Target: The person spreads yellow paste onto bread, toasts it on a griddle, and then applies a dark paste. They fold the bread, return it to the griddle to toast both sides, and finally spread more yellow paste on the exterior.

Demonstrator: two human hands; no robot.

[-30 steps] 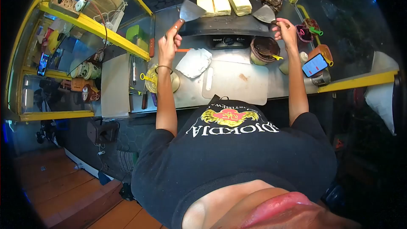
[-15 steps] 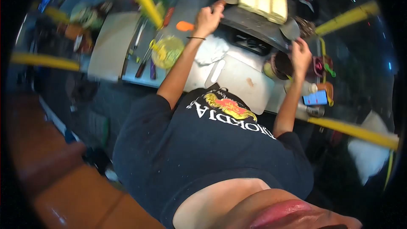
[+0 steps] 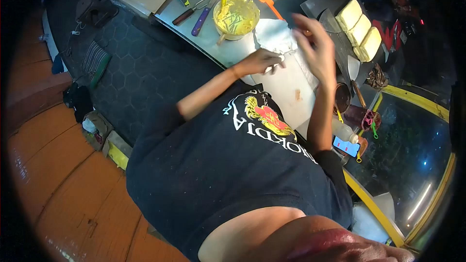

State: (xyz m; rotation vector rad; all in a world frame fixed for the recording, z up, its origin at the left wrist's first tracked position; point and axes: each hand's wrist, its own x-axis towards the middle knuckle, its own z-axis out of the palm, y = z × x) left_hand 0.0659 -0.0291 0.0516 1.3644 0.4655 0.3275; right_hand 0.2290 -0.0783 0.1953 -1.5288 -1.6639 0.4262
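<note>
My left hand [image 3: 266,62] is closed around a white handle-like object [image 3: 274,64] over the pale cutting board [image 3: 286,87]. My right hand [image 3: 318,51], slightly blurred, is raised with fingers apart beside the dark griddle [image 3: 315,4]. Near its fingertips lies a metal scraper [image 3: 330,20], its wooden handle partly hidden. A crumpled white cloth [image 3: 274,35] lies between the hands and a tub of yellow mixture [image 3: 236,17]. Three pale yellow blocks [image 3: 359,30] sit in a row at the griddle's far side.
An orange spatula [image 3: 266,1] and a purple-handled tool [image 3: 200,21] lie by the tub. A second scraper [image 3: 353,68] rests near a dark round container [image 3: 342,98]. A phone [image 3: 346,146] and yellow frame bars [image 3: 417,101] stand at right.
The view has turned. My left hand has left the scraper handle and come back to the white object on the board; my right hand has moved from the other scraper to above the griddle's near side.
</note>
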